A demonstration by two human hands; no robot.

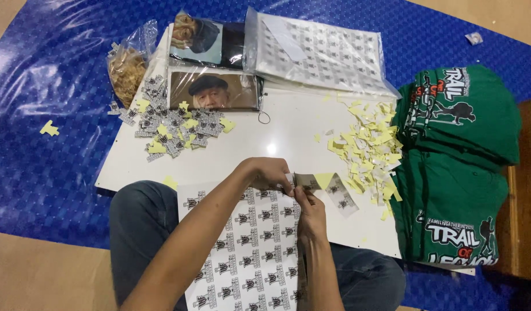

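your left hand [269, 173] and right hand [309, 210] both pinch the sticker strip [329, 190] at the board's near edge. its long axis runs off toward 4 o'clock, and your right hand sits nearer that free end.

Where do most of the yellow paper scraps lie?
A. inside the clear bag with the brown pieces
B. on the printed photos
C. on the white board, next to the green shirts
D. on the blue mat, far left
C: the big heap of yellow scraps lies on the white board, just beside the folded green shirts.
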